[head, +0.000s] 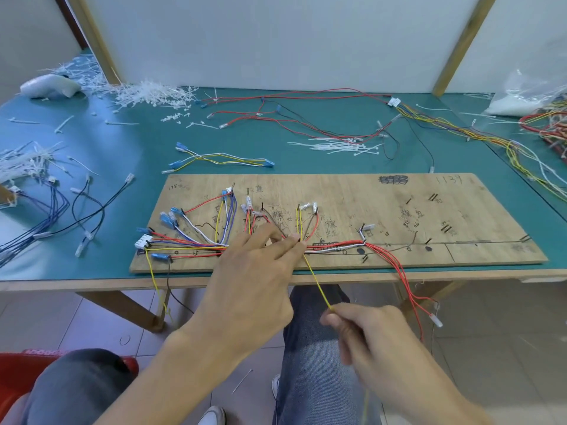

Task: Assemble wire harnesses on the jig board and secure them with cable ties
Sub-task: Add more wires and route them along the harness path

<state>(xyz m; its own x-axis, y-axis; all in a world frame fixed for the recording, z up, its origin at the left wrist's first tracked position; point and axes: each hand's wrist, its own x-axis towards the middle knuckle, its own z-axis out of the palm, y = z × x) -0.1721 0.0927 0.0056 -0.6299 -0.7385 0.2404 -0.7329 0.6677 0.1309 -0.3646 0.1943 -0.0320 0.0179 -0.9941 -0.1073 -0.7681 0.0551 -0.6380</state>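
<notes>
While my left fingers (285, 248) press flat on the bundle (334, 245) on the board (399, 210), my right fingers (330, 319) pinch the yellow wire (317, 283), which runs from them forward-left to my left fingertips.

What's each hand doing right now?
Left hand: open, fingers pressing the wires onto the board.
Right hand: pinching the yellow wire.
</notes>
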